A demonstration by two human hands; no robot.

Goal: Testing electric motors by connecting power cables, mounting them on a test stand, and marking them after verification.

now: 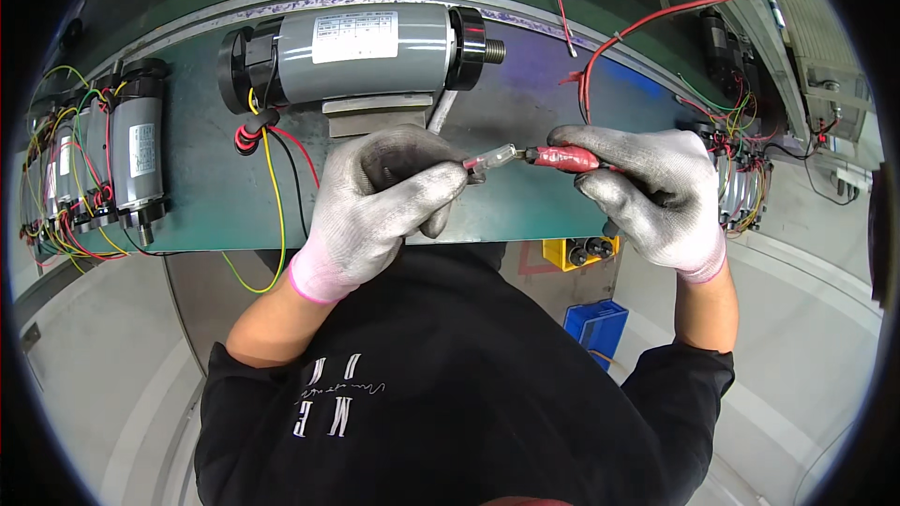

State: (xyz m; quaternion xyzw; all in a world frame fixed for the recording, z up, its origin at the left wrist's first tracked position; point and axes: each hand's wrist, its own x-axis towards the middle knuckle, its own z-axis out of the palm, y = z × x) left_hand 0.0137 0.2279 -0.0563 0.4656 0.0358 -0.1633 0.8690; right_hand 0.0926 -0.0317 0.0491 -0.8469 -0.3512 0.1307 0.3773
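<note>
Both my hands wear white gloves with grey palms and meet over the bench's front edge. Between thumb and fingers, my left hand (380,197) pinches a clear-sleeved wire connector (494,160). A red-taped lead end (567,159) is gripped in my right hand (661,192). The tips of the two pieces meet or nearly meet; whether they touch I cannot tell. Just beyond my left hand lies a large grey motor (375,52) with a white label and black end caps. Its yellow wire (278,197) hangs over the edge beside a black and a red one.
The motor rests near a metal block (375,117) on the green bench top (525,211). More motors with tangled wires stand left (141,145) and right (741,192). A thick red cable (680,9) hangs at upper right. Below are a yellow bin (560,255) and a blue crate (597,326).
</note>
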